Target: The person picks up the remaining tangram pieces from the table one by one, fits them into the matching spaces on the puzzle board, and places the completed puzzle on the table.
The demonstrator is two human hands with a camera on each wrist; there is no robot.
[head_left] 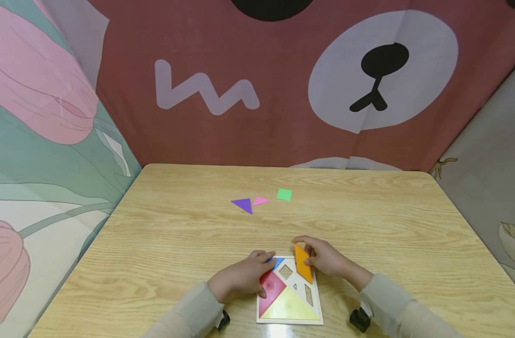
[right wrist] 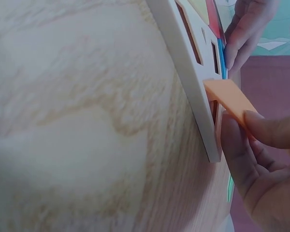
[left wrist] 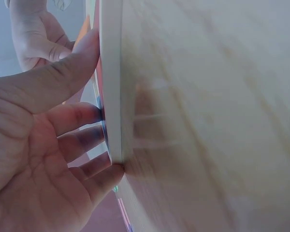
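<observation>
A white tangram board [head_left: 291, 322] lies on the table with a red piece [head_left: 271, 287], a yellow triangle [head_left: 289, 305] and a partly covered blue piece [head_left: 278, 263] in it. Several cut-out recesses show in its upper and right parts. My right hand [head_left: 327, 257] pinches an orange parallelogram [right wrist: 232, 99] between thumb and fingers. That piece is tilted over the top right recess, its far end right at the board's surface. My left hand [head_left: 246, 276] rests on the board's left side, fingers extended over the blue piece and thumb on the red one.
Beyond the board, a purple triangle [head_left: 245, 205], a small pink triangle [head_left: 260, 201] and a green square [head_left: 284, 194] lie on the wooden table [head_left: 177, 225]. A brown cloth [head_left: 198, 136] with a cartoon face hangs behind the table's far edge.
</observation>
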